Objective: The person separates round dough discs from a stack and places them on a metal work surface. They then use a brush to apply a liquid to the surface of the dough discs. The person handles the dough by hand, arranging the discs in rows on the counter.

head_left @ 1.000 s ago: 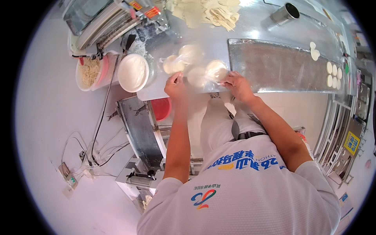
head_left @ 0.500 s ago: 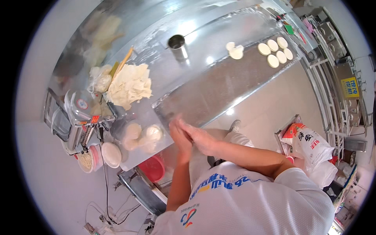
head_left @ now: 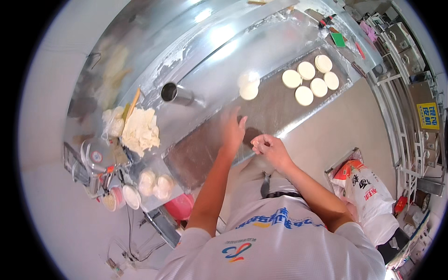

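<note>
Over the dark, flour-dusted board (head_left: 191,161), my left hand (head_left: 234,128) reaches forward, somewhat blurred, its thumb apart from the fingers and nothing seen in it. My right hand (head_left: 273,150) hovers by the board's near edge, its fingers curled toward the thumb around a gap with nothing visible inside. Ahead of the left hand lies a round white dough piece (head_left: 249,91), with another pale piece behind it partly lost in glare. Several flat dough rounds (head_left: 304,95) are grouped on the board's right end; the far ones look stacked.
A metal cylinder (head_left: 179,94) lies on the steel table, left of centre. Further left are a heap of pale dough sheets (head_left: 141,133), a wooden stick (head_left: 134,103) and wrapped dough (head_left: 163,186). A red basin (head_left: 181,206) sits below; a white sack (head_left: 368,191) stands at right.
My hands were pressed palm to palm at the board's left end; they are now apart and farther right. The view has shifted too, bringing the dough rounds closer.
</note>
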A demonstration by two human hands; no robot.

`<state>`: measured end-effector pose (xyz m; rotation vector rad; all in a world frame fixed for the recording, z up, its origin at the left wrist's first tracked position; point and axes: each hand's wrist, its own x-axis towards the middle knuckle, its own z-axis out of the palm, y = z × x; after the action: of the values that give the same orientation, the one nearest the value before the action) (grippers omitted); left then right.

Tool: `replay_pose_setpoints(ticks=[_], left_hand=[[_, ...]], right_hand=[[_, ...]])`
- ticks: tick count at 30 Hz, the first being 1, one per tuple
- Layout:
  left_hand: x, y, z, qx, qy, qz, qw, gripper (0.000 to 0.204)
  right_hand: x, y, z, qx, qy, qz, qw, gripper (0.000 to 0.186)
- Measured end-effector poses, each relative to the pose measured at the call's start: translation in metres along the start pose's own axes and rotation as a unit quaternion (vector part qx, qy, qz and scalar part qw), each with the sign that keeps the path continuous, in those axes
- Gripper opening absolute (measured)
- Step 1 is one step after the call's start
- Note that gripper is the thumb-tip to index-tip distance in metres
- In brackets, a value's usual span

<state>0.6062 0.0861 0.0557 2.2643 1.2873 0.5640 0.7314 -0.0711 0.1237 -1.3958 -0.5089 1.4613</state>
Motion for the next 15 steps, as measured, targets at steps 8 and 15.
replay_pose_setpoints(ticks=[8,15], left_hand=[[0.153,-0.027,0.071,-0.037,-0.166,0.162,0.972,0.041],[0.163,-0.054,0.082,-0.241,-0.048,-0.019,0.969,0.023]], right_hand=[[0.04,-0.055,-0.121,-0.037,0.102,0.041,0.993,0.015],[0.107,-0.109,-0.191,-0.056,0.124,0.04,0.99,0.017]])
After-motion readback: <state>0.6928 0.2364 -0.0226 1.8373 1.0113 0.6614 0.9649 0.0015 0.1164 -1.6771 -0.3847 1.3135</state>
